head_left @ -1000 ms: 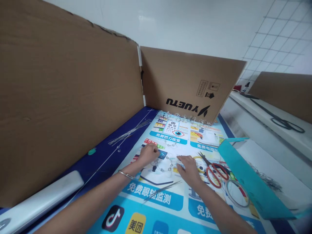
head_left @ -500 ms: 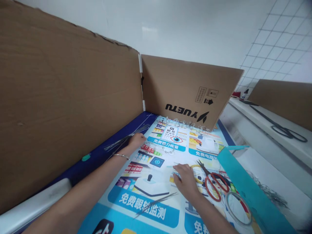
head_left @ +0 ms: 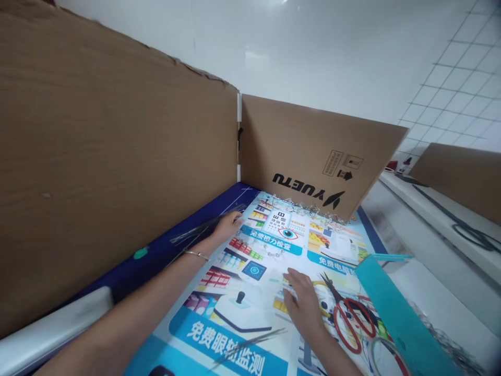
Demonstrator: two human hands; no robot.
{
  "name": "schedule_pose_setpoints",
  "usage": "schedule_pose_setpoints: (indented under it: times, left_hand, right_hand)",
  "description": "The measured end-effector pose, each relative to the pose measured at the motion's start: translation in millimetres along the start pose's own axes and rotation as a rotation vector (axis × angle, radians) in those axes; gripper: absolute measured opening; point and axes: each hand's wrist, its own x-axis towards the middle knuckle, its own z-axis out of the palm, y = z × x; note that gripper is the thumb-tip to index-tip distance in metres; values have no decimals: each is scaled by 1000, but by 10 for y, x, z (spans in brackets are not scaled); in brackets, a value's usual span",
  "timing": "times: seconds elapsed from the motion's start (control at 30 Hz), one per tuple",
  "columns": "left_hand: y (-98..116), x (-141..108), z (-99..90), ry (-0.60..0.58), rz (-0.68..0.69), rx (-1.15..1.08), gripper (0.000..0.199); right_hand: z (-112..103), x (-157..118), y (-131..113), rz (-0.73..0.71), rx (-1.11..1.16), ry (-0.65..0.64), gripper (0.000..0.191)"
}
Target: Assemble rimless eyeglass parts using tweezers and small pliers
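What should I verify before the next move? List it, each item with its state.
1. Left hand clear of the thin metal rods: cannot tell, they lie close beside it.
2. Right hand holding something: cannot tell, its fingers cover the spot.
3. Red-handled scissors within reach of the right hand: ok, right beside it.
4. Clear beaded strand uncovered: ok, it lies between the hands.
5. Poster free of stray rods: not ok, loose thin rods lie in front of the hands.

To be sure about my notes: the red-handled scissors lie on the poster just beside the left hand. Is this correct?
No: the head view shows the red-handled scissors on the poster beside the right hand, not the left hand.
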Motion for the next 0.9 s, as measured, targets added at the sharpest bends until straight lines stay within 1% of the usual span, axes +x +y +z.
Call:
schedule_pose_setpoints:
  times: [0.07, 0.1, 0.13, 0.17, 0.2, 0.27, 0.37, 0.47, 0.57, 0.67, 0.77, 0.87, 0.9]
  left_hand:
    - [-45, -143, -17, -48, 82, 17, 51]
    - [-61, -214, -10, -92, 136, 35, 56]
    - [-72, -279, 8, -179, 244, 122, 59]
    - [-79, -334, 36, -226, 321, 206, 59]
    - [-82, -378, 72, -273, 377, 284, 58]
    - [-74, -434, 153, -310, 429, 415, 57]
    - [-26, -465, 262, -309, 442, 522, 56]
    - [51, -479, 341, -295, 413, 551, 55]
    - [124, -490, 405, -263, 382, 547, 56]
    - [171, -490, 445, -250, 327, 543, 55]
    - [199, -493, 425, -273, 289, 530, 55]
    - [231, -537, 330, -268, 280, 496, 56]
    - [251, -567, 284, -273, 288, 488, 57]
  right_hand:
    - [-12, 98, 3, -9, -48, -7, 37]
    - [-19, 160, -7, -19, -80, -13, 40]
    - [-24, 228, -22, -32, -120, -30, 42]
    - [-23, 296, -39, -45, -163, -40, 44]
    - [-14, 363, -53, -59, -204, -58, 46]
    - [25, 481, -59, -79, -260, -95, 47]
    - [109, 605, 6, -83, -307, -160, 42]
    - [148, 682, 121, -63, -331, -175, 38]
    - [124, 743, 220, -25, -359, -157, 37]
    - [76, 781, 262, 3, -379, -164, 37]
    - [26, 756, 224, 4, -368, -178, 38]
    - [-33, 657, 118, -29, -352, -143, 38]
    - [-56, 615, 76, -54, -338, -152, 37]
